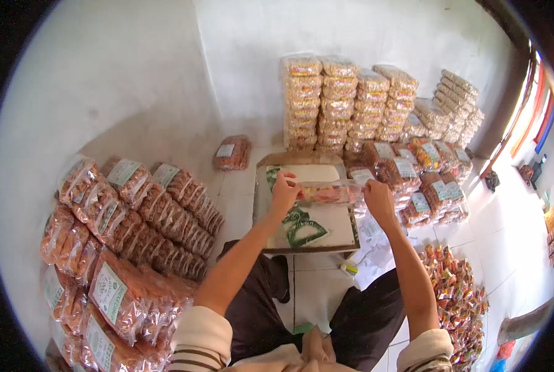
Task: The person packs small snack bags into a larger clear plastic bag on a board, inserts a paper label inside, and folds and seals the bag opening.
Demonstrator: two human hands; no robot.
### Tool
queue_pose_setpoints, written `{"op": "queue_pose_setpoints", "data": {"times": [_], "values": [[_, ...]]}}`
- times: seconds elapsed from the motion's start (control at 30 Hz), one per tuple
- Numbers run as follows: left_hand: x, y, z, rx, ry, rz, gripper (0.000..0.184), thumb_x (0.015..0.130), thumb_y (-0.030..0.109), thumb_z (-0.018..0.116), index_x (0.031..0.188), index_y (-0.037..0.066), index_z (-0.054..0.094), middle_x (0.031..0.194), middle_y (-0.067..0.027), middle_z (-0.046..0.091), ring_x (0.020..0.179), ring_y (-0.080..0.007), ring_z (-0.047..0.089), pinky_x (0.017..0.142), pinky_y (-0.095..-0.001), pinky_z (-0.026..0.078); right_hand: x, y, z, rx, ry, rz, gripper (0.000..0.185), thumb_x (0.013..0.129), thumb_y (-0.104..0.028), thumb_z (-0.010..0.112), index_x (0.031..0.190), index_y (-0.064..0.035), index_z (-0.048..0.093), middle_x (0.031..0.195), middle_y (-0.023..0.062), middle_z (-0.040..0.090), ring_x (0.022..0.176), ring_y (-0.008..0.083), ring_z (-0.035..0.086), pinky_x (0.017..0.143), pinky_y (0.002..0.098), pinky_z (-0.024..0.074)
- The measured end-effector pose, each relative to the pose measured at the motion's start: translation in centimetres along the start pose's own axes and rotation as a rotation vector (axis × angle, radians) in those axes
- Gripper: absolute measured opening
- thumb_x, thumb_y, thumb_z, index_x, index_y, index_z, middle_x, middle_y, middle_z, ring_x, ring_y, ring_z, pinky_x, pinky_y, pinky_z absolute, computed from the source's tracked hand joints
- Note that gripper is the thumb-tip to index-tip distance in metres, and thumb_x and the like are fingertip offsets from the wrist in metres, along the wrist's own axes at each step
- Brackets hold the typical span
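Over a low table (261, 204), a clear plastic packet (329, 194) with reddish and yellow contents is stretched sideways between my two hands. My left hand (284, 193) pinches its left end, and my right hand (379, 199) grips its right end with curled fingers. The contents are too small to name. Beneath the packet, the tabletop has a pale surface with a green printed design (306, 230) on it. Part of that design is hidden behind my left hand and the packet.
Bagged reddish-brown goods (128, 217) with labels are piled at the left. A single bag (232, 152) lies by the wall. Stacks of pale packs (303, 102) stand behind the table, labelled bags (407, 168) to its right. Small colourful packets (453, 297) heap near my right arm.
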State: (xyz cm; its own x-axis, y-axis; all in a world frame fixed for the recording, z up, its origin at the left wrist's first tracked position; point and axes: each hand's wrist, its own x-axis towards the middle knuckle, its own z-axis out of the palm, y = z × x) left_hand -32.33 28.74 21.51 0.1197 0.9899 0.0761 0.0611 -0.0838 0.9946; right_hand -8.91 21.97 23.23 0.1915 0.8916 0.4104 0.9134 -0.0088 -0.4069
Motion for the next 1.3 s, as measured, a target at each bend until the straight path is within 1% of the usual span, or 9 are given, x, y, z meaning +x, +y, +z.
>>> {"op": "queue_pose_setpoints", "data": {"times": [0.3,0.5,0.6,0.67,0.8,0.97,1.07,1.2,1.3], "values": [[5.1,-0.3,-1.0,-0.075,-0.3,-0.132,0.032,0.081,0.003,0.055,0.111,0.003,0.043,0.086,-0.0093,0.051,0.07,-0.0164,0.058,0.071,-0.0299,0.054,3.3,1.0,0.3,-0.076,-0.097,0.063,0.024,0.075,-0.023,0.05,0.076,-0.0027,0.061,0.079,0.0217,0.06,0.076,0.0395,0.058,0.067,0.0472,0.0462],[3.8,-0.9,-2.8,-0.311,-0.389,-0.214,0.042,0.082,0.014,0.059,0.118,0.004,0.039,0.098,-0.0097,0.048,0.09,-0.0181,0.055,0.078,-0.0299,0.048,1.8,0.1,-1.0,0.034,-0.1,0.071,0.025,0.075,-0.024,0.057,0.07,-0.0004,0.063,0.062,0.0168,0.059,0.06,0.0314,0.059,0.057,0.0381,0.0455],[3.6,-3.3,-3.4,-0.167,-0.457,-0.068,0.063,0.077,0.027,0.067,0.126,0.005,0.033,0.112,-0.0124,0.041,0.107,-0.022,0.045,0.089,-0.0344,0.041,1.3,0.2,-1.3,0.061,-0.155,0.071,0.025,0.077,-0.025,0.055,0.072,-0.0012,0.062,0.065,0.0179,0.059,0.063,0.0336,0.058,0.058,0.0411,0.0445],[2.7,-6.8,-3.4,0.21,-0.494,0.265,0.082,0.069,0.039,0.073,0.13,0.009,0.028,0.121,-0.0137,0.032,0.118,-0.0256,0.034,0.094,-0.0375,0.035,1.1,-0.3,-2.0,0.081,-0.194,0.084,0.025,0.078,-0.025,0.053,0.072,-0.0024,0.061,0.072,0.0197,0.059,0.07,0.038,0.057,0.062,0.0449,0.0449],[2.6,-9.1,-1.6,0.326,-0.499,0.313,0.086,0.062,0.045,0.075,0.129,0.013,0.032,0.126,-0.0127,0.037,0.115,-0.0275,0.04,0.094,-0.0422,0.037,1.0,-0.4,-2.3,0.095,-0.223,0.032,0.023,0.078,-0.023,0.055,0.072,-0.002,0.06,0.069,0.0198,0.058,0.067,0.0388,0.056,0.061,0.0445,0.0445],[3.8,-9.2,-0.9,0.448,-0.618,0.192,0.075,0.061,0.038,0.078,0.118,0.008,0.041,0.099,-0.0127,0.051,0.101,-0.0294,0.05,0.085,-0.0395,0.042,2.5,-1.7,-5.3,0.096,-0.147,-0.175,0.021,0.078,-0.022,0.059,0.093,-0.0077,0.06,0.088,0.0152,0.061,0.085,0.0352,0.055,0.074,0.0402,0.0436],[3.7,-10.0,-1.5,0.494,-0.558,0.273,0.069,0.061,0.035,0.078,0.114,0.01,0.043,0.098,-0.0131,0.051,0.096,-0.0302,0.052,0.083,-0.0396,0.043,3.6,-3.1,-7.2,-0.003,-0.46,-0.614,0.052,0.064,-0.014,0.071,0.113,-0.0122,0.054,0.101,0.0071,0.057,0.103,0.0256,0.04,0.09,0.039,0.034],[3.5,-10.2,-2.4,0.529,-0.451,0.38,0.065,0.06,0.032,0.079,0.111,0.011,0.045,0.095,-0.0118,0.052,0.091,-0.03,0.053,0.081,-0.0386,0.043,4.2,-3.1,-5.6,-0.293,-0.522,-0.716,0.038,0.07,-0.016,0.066,0.106,-0.014,0.057,0.099,0.005,0.058,0.11,0.0285,0.039,0.091,0.04,0.0327],[3.5,-8.7,-3.5,0.532,-0.609,0.259,0.07,0.062,0.04,0.076,0.114,0.008,0.042,0.104,-0.013,0.051,0.102,-0.0308,0.049,0.085,-0.0426,0.04,5.6,-3.9,-5.6,-0.519,-0.51,-0.635,0.022,0.069,-0.014,0.064,0.09,-0.0114,0.061,0.092,0.0049,0.058,0.107,0.0268,0.041,0.09,0.0391,0.0329]]}}
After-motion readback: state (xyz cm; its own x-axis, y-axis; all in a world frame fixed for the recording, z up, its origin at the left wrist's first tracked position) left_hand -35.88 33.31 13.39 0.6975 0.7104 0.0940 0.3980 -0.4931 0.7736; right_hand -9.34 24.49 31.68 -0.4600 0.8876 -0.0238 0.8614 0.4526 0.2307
